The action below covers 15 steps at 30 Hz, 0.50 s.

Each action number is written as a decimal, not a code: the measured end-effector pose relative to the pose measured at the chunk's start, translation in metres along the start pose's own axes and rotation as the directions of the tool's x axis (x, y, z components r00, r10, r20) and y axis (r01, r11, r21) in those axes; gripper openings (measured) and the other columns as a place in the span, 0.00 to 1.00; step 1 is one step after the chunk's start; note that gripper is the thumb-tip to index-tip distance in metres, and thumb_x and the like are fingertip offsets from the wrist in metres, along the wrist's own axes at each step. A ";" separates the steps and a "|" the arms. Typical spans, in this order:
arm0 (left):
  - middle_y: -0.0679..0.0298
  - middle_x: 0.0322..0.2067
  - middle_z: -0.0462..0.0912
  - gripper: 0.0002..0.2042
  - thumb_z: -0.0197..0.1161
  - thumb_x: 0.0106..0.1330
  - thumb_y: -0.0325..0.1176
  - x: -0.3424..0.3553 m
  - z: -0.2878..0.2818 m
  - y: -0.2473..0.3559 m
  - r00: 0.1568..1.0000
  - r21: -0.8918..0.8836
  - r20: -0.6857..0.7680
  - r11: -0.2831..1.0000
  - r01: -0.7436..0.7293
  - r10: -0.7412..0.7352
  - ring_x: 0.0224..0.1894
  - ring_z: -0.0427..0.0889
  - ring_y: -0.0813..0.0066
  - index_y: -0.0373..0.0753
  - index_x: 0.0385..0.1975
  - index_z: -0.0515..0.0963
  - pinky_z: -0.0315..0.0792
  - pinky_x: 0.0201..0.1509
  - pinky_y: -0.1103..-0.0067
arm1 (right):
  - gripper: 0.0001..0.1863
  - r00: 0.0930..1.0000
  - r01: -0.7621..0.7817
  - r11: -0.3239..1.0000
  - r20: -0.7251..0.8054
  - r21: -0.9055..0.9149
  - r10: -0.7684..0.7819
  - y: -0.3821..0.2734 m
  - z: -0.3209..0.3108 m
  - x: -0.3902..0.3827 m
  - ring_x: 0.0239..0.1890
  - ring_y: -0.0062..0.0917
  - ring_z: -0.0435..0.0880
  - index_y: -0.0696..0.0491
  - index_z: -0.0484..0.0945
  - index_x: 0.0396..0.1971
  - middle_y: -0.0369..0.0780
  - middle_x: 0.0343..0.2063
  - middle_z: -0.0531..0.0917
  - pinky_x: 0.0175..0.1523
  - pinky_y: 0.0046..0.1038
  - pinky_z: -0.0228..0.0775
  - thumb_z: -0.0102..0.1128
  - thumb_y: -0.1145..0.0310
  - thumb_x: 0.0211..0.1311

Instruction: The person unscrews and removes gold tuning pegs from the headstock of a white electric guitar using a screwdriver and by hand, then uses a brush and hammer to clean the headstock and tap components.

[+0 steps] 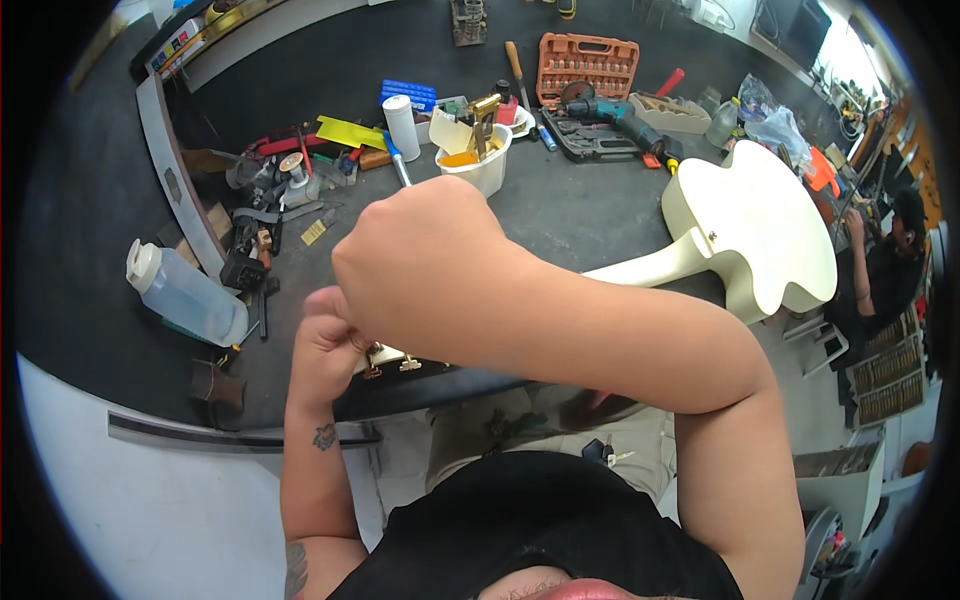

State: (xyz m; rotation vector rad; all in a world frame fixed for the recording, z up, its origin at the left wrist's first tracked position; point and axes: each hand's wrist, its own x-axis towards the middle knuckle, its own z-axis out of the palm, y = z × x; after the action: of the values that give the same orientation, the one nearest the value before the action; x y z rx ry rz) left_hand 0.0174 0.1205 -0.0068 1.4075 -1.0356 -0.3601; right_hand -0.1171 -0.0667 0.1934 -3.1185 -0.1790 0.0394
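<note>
A cream guitar body (760, 225) lies back-up on the right of the bench, its neck (635, 270) running left beneath my right arm. Gold tuners (408, 360) show on the headstock below that arm. My right hand (410, 245) is closed in a fist above the headstock; what it grips is hidden. My left hand (328, 340) is closed at the headstock's end, partly covered by my right, its held item unclear. A blue-handled tool (398, 152) shows just beyond my right fist, its lower end hidden behind it.
A water jug (188, 293) and mixed tools stand at left. Behind are a white container (473, 165), a drill (620, 125), an orange socket case (585, 70) and a bottle (725, 125). Another person (880, 270) sits at far right.
</note>
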 end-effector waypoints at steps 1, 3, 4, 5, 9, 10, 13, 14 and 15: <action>0.63 0.37 0.90 0.05 0.68 0.70 0.19 -0.001 0.001 0.000 1.000 0.001 0.002 1.000 0.006 -0.006 0.40 0.87 0.76 0.32 0.42 0.87 0.77 0.46 0.77 | 0.19 1.000 -0.001 1.000 0.001 0.006 0.001 0.000 0.002 0.000 0.34 0.41 0.91 0.58 0.83 0.43 0.44 0.31 0.87 0.39 0.39 0.83 0.78 0.65 0.54; 0.63 0.38 0.90 0.05 0.71 0.68 0.19 -0.003 0.002 0.005 1.000 -0.130 -0.012 0.991 0.024 -0.026 0.40 0.87 0.75 0.32 0.41 0.87 0.78 0.45 0.77 | 0.18 0.996 0.083 0.995 -0.011 0.050 -0.083 0.005 0.007 0.003 0.38 0.39 0.91 0.56 0.85 0.44 0.44 0.33 0.88 0.42 0.38 0.84 0.78 0.66 0.54; 0.63 0.38 0.90 0.05 0.71 0.68 0.19 0.001 0.002 0.008 1.000 -0.133 -0.007 0.991 0.026 -0.027 0.40 0.87 0.75 0.32 0.41 0.87 0.78 0.45 0.77 | 0.18 0.995 0.104 0.993 -0.015 0.062 -0.103 0.010 0.010 0.004 0.39 0.38 0.92 0.55 0.86 0.44 0.44 0.34 0.88 0.43 0.37 0.84 0.78 0.66 0.54; 0.64 0.40 0.90 0.05 0.72 0.69 0.20 0.003 0.001 0.014 0.997 -0.106 0.071 0.993 0.045 -0.038 0.41 0.87 0.76 0.32 0.42 0.87 0.78 0.45 0.78 | 0.18 0.966 0.252 0.966 -0.066 0.052 -0.248 0.018 0.016 0.006 0.43 0.37 0.91 0.55 0.85 0.44 0.44 0.36 0.87 0.47 0.36 0.84 0.78 0.66 0.54; 0.65 0.39 0.90 0.05 0.73 0.70 0.23 0.003 0.008 0.015 0.980 -0.138 0.023 0.971 0.198 -0.197 0.41 0.86 0.79 0.33 0.43 0.88 0.78 0.45 0.80 | 0.17 0.801 0.543 0.839 -0.277 -0.040 -0.531 0.029 0.016 0.006 0.52 0.37 0.86 0.55 0.84 0.44 0.42 0.42 0.84 0.55 0.36 0.83 0.77 0.69 0.55; 0.65 0.39 0.90 0.05 0.73 0.70 0.23 0.004 0.012 0.016 0.980 -0.136 0.027 0.971 0.198 -0.196 0.41 0.86 0.79 0.33 0.43 0.88 0.78 0.45 0.80 | 0.14 0.804 0.547 0.837 -0.277 -0.003 -0.526 0.030 0.016 0.008 0.53 0.37 0.85 0.56 0.83 0.43 0.42 0.43 0.83 0.55 0.37 0.82 0.75 0.72 0.57; 0.68 0.34 0.90 0.06 0.76 0.68 0.25 0.005 0.019 0.020 0.994 -0.209 -0.039 0.973 0.094 -0.105 0.38 0.87 0.81 0.33 0.41 0.88 0.78 0.42 0.82 | 0.14 0.866 0.462 0.884 -0.253 0.073 -0.432 0.023 0.016 0.002 0.53 0.36 0.85 0.55 0.83 0.43 0.42 0.43 0.83 0.52 0.36 0.82 0.72 0.74 0.57; 0.68 0.33 0.90 0.06 0.77 0.67 0.25 0.003 0.018 0.021 0.991 -0.195 -0.083 0.977 0.086 -0.104 0.37 0.87 0.81 0.32 0.40 0.88 0.79 0.41 0.81 | 0.14 0.865 0.466 0.882 -0.250 0.076 -0.435 0.012 0.003 -0.001 0.53 0.36 0.85 0.55 0.83 0.43 0.42 0.43 0.83 0.52 0.36 0.82 0.72 0.74 0.57; 0.68 0.33 0.90 0.07 0.78 0.66 0.26 0.002 0.019 0.024 0.988 -0.186 -0.108 0.979 0.085 -0.107 0.37 0.87 0.81 0.32 0.40 0.88 0.79 0.41 0.81 | 0.13 0.956 0.291 0.948 -0.069 0.131 -0.284 0.000 -0.012 -0.004 0.54 0.36 0.85 0.55 0.83 0.42 0.43 0.43 0.83 0.51 0.35 0.82 0.72 0.75 0.57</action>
State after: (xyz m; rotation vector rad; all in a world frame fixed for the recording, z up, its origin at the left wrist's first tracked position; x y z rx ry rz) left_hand -0.0044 0.1116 0.0132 1.3018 -0.8197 -0.4259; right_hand -0.1207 -0.0669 0.2053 -2.9165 -0.6007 -0.0289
